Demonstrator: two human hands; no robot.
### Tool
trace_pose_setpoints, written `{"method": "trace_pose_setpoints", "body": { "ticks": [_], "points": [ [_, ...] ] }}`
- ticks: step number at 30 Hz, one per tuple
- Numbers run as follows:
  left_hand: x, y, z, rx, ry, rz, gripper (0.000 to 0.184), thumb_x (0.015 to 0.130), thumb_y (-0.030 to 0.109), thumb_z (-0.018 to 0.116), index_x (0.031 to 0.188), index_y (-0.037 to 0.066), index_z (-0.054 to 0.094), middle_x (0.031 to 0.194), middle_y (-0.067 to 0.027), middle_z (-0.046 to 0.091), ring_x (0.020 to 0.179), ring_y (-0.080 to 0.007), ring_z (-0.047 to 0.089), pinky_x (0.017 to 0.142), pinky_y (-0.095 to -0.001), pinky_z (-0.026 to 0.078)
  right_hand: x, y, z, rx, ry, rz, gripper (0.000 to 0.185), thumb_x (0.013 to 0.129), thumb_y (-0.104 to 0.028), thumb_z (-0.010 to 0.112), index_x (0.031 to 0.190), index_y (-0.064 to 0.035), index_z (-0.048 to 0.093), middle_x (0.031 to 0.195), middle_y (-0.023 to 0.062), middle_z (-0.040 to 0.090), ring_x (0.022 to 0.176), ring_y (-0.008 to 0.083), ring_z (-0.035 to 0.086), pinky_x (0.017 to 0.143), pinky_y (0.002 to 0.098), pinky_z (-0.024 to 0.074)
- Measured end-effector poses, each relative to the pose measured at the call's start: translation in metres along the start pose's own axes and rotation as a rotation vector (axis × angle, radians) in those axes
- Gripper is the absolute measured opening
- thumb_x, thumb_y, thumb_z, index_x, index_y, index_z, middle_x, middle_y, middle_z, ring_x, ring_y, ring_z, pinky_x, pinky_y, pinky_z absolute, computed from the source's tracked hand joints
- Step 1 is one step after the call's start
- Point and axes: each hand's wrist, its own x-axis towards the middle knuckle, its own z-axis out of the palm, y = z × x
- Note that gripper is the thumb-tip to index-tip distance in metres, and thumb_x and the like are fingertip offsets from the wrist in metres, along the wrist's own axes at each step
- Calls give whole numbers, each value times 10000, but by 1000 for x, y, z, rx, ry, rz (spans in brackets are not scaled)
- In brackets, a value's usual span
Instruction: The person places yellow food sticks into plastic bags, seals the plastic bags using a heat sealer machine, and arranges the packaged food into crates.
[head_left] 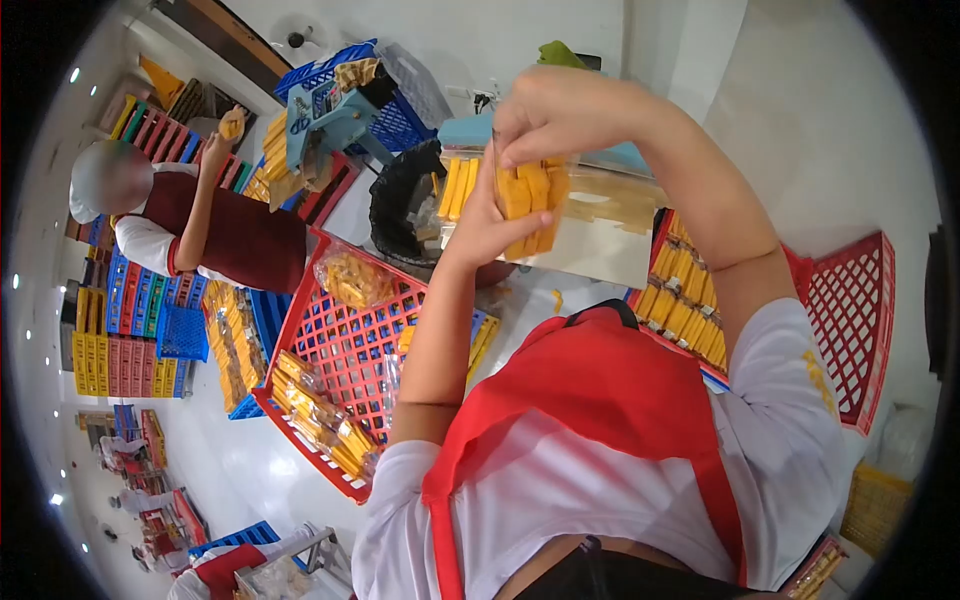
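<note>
My left hand (485, 225) is wrapped around a clear plastic bag of yellow-orange pieces (530, 200), its thumb across the front. Over the bag's upper end, my right hand (545, 115) is bent down with its fingers closed, pinching the plastic edge. More yellow sticks (458, 188) lie just left of the bag, on the worktop behind. Below the bag is a pale board (600, 245) with a brownish strip along it. The right fingertips are partly hidden by the hand itself.
A red crate (345, 350) with bagged yellow sticks stands left. A black-lined bin (395, 215) and a light-blue machine (325, 125) are beyond it. Packed yellow bags (685, 295) lie right, near another red crate (845, 330). A co-worker (210, 220) stands far left.
</note>
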Motion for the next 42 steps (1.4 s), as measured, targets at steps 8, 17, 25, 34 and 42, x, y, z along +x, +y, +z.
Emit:
{"method": "trace_pose_setpoints", "body": {
  "ticks": [8, 17, 25, 34, 42],
  "points": [
    [6, -3, 22, -977, 140, -178, 504, 810, 280, 522, 1232, 70, 342, 1135, -101, 484, 1034, -216, 485, 877, -371, 395, -27, 38, 60, 101, 679, 88, 385, 837, -265, 492, 1151, -43, 483, 1045, 59, 542, 932, 107, 507, 785, 243, 415],
    [28, 3, 63, -1350, 246, -364, 411, 851, 416, 384, 1102, 115, 508, 1116, -80, 518, 1020, -264, 482, 893, -453, 351, -44, 61, 56, 991, 309, 472, 509, 824, -336, 509, 1207, -14, 414, 1174, 67, 459, 1060, 129, 448, 881, 240, 357],
    [29, -34, 58, -982, 129, 6, 528, 860, 269, 451, 1305, 88, 233, 1232, -97, 404, 1081, -228, 443, 922, -373, 352, -79, 69, 91, 1225, 820, 350, 605, 819, -342, 514, 1266, 1, 295, 1262, 100, 345, 1159, 157, 346, 947, 273, 289],
    [26, -59, 35, 184, 380, 50, 590, 835, 86, 482, 1327, 30, 161, 1180, -121, 405, 1082, -162, 406, 902, -278, 330, -79, 92, 167, 978, 965, 129, 649, 800, -67, 536, 1318, -16, 149, 1276, 98, 327, 1159, 166, 348, 967, 296, 270],
    [0, -137, 7, -56, 194, -78, 656, 825, 70, 495, 1327, -1, 77, 1155, -130, 443, 1006, -173, 487, 811, -253, 410, -64, 114, 263, 763, 812, 531, 731, 761, -83, 576, 1325, -23, 115, 1264, 174, 346, 1157, 225, 362, 967, 313, 273]
  ]
}}
